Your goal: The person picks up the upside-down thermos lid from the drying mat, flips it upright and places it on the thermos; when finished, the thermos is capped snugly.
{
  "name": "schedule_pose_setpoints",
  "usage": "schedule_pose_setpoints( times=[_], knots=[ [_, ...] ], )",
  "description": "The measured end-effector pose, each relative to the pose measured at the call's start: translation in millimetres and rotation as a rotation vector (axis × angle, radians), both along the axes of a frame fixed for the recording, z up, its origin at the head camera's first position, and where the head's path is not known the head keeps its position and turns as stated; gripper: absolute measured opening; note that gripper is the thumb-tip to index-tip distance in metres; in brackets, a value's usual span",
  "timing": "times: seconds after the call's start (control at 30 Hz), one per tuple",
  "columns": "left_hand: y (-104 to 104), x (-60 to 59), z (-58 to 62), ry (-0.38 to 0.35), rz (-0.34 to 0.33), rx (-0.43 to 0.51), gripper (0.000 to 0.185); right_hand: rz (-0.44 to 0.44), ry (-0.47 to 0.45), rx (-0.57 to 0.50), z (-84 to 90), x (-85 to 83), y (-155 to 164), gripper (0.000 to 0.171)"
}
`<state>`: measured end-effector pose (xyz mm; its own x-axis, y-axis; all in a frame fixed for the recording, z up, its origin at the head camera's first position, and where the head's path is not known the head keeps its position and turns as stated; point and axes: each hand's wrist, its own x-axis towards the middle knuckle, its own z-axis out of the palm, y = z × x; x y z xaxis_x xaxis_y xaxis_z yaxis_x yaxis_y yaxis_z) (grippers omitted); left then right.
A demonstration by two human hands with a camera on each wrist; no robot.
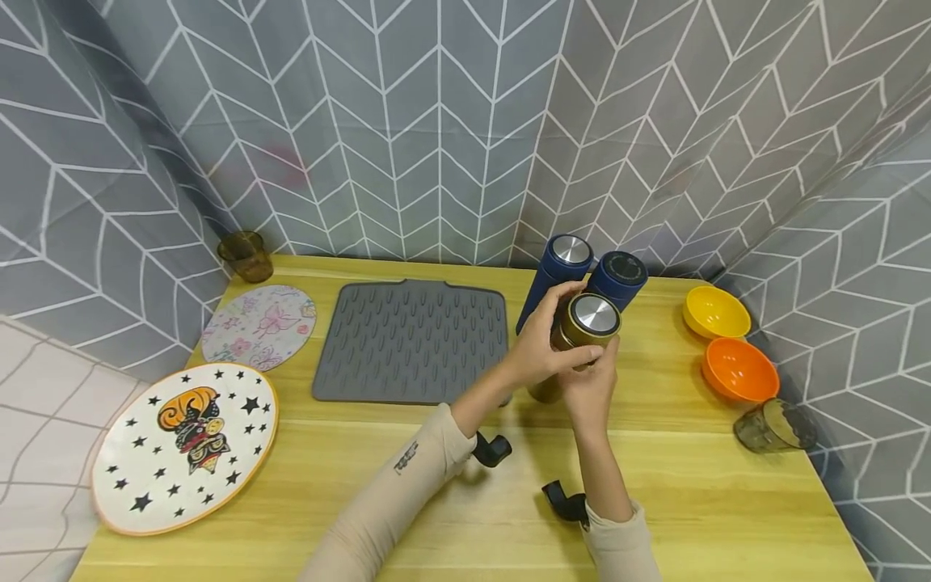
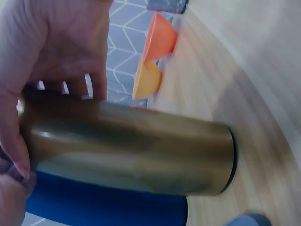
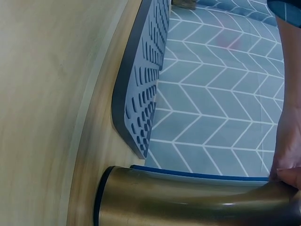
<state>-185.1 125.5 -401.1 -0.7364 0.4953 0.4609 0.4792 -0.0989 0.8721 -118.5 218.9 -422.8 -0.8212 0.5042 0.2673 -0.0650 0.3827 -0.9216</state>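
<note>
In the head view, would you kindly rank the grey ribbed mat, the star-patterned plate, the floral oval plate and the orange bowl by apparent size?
1. Grey ribbed mat and star-patterned plate: similar in apparent size. The plate sits nearer the camera, so I will not rank them.
2. Floral oval plate.
3. Orange bowl.

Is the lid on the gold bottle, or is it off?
On. The gold bottle has its silver lid on top, with both hands curled round it.

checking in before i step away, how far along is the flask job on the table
Done: nothing lies on the grey mat yet. In hand: both the left hand and right hand grip the gold flask. Left: two blue flasks stand untouched behind it.
</note>
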Motion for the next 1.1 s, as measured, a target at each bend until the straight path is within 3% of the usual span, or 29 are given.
schedule_pose_setpoints(
  times=[0.13, 0.2, 0.3, 0.5, 0.63, 0.8, 0.97, 1.1],
  knots=[
    [2.1, 1.3, -1.3, 0.012, 0.08, -0.043, 0.076, 0.006, 0.001, -0.009, -1.3, 0.3, 0.5, 0.057],
    [2.0, 0.5, -2.6, 0.01, 0.051, 0.002, 0.069, 0.002, -0.008, -0.002, -1.4, 0.3, 0.5, 0.058],
    [1.7, 0.8, -2.1, -0.02, -0.014, 0.044, 0.072, 0.007, -0.007, -0.013, -1.0, 1.2, 0.7, 0.061],
    [4.3, 1.4, -0.5, 0.001, 0.059, -0.023, 0.079, 0.003, -0.016, -0.023, -0.5, 1.1, 1.6, 0.055],
    [0.8, 0.0, -0.1, -0.023, -0.014, 0.055, 0.076, 0.0, -0.018, -0.015, 0.0, 0.7, 2.2, 0.059],
    [0.3, -0.8, -0.1, -0.004, 0.016, -0.054, 0.082, 0.006, -0.018, -0.039, 0.1, -0.2, 2.4, 0.059],
    [-1.0, -2.1, -1.6, -0.075, -0.062, 0.019, 0.075, -0.001, -0.023, -0.017, -0.2, 0.5, 0.6, 0.061],
    [1.8, 1.4, 0.1, -0.014, 0.04, -0.06, 0.08, 0.009, -0.008, -0.017, -0.5, 1.0, 0.2, 0.055]
  ],
)
